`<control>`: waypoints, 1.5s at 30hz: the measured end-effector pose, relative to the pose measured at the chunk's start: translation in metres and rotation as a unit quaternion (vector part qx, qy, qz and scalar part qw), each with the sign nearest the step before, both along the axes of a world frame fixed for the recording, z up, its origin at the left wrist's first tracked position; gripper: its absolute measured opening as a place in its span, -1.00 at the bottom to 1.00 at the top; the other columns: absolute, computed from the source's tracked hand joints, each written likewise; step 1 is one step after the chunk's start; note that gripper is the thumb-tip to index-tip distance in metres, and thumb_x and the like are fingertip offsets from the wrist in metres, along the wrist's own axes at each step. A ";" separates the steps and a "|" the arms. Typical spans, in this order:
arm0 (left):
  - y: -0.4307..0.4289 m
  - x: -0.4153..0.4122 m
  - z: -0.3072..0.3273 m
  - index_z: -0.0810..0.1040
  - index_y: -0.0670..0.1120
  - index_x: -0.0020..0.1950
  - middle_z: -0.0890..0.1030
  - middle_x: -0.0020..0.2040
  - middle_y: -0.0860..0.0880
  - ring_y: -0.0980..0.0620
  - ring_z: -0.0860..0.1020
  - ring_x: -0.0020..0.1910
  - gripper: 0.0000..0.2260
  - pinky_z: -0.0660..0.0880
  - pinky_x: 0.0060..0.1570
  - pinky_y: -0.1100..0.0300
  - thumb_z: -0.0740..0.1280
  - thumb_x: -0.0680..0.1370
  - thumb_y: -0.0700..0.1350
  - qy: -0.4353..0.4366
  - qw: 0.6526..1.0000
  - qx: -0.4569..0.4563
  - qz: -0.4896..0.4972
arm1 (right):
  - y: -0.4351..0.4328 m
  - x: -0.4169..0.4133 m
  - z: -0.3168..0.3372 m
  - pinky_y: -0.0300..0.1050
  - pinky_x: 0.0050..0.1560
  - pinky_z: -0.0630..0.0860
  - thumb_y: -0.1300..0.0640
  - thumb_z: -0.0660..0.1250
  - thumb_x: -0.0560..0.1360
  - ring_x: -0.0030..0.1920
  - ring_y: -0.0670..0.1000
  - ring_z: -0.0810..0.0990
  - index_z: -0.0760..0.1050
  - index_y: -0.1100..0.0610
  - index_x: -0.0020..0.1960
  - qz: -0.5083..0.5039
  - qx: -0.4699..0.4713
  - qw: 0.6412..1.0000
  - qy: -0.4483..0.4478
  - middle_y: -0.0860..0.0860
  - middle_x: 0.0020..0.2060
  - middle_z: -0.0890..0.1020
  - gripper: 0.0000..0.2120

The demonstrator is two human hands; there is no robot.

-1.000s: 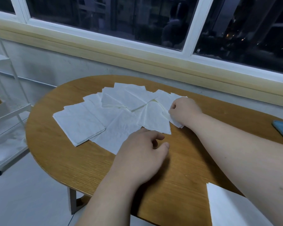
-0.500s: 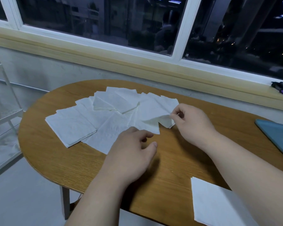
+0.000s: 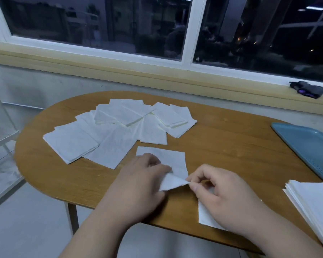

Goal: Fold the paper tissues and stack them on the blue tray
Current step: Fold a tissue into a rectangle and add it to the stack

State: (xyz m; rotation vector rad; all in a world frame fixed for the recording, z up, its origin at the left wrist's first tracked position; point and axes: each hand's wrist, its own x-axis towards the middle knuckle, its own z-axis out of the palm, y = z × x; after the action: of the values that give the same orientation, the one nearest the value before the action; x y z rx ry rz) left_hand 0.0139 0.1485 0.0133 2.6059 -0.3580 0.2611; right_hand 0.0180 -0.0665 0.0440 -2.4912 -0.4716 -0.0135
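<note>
Head view, lower centre of frame: one tissue lies flat on the wooden surface, apart from the rest and just below the spread pile.

Left hand rests palm-down on the tissue's lower left part, fingers flat, pinning it. Nothing pinched there as far as I can see; grip is released, just pressing.

Right hand has thumb and forefinger clenched on the tissue's lower right corner. That corner is lifted off the surface and pulled into a point between the two hands. Rest of the sheet is flat.

A second white sheet lies under the right hand and wrist at the near edge of the surface, mostly hidden.

Spread pile of tissues, upper centre-left of frame: overlapping, fanned out, all flat on the surface. Count unclear.

Blue tray at the right edge of frame, on the surface, well apart from both hands. The visible part has nothing on it.

Stack of white sheets in the lower right corner, just below the tray, edges roughly lined up, partly cut off by the frame.

Dark small object on the window ledge, upper right; can't tell what it is.
</note>
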 end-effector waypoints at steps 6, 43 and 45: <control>0.015 -0.023 0.004 0.62 0.26 0.11 0.53 0.06 0.32 0.32 0.49 0.05 -0.79 0.47 -0.02 0.30 0.32 0.56 -0.03 0.053 0.998 0.012 -0.042 | -0.014 -0.031 -0.014 -0.29 0.07 0.44 -0.07 0.25 0.54 0.11 -0.28 0.50 0.42 -0.21 -0.09 0.012 -0.014 1.000 0.015 -0.27 0.00 0.62 -0.95; 0.038 -0.016 -0.002 0.55 0.19 0.28 0.45 0.08 0.31 0.22 0.45 0.13 -0.71 0.41 0.09 0.24 0.33 0.56 0.06 0.057 0.993 -0.062 0.084 | 0.014 -0.013 -0.037 -0.22 0.32 0.13 -0.25 0.02 0.55 0.30 -0.15 0.36 0.48 -0.13 0.31 -0.011 -0.159 0.984 -0.077 -0.26 0.21 0.49 -0.54; 0.036 -0.015 -0.002 0.52 0.19 0.31 0.41 0.04 0.25 0.16 0.39 0.12 -0.67 0.39 0.11 0.18 0.32 0.55 0.13 0.059 0.992 -0.021 0.110 | 0.011 -0.011 -0.034 -0.17 0.32 0.17 -0.25 0.05 0.56 0.29 -0.11 0.35 0.47 -0.14 0.32 -0.037 -0.168 0.982 -0.079 -0.23 0.17 0.50 -0.56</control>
State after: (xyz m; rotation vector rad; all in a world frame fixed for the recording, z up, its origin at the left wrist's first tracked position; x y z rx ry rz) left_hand -0.0010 0.1849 0.0110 2.6059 -0.0239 0.1840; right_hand 0.0070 -0.0552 0.0099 -2.8526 -0.4785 -0.1760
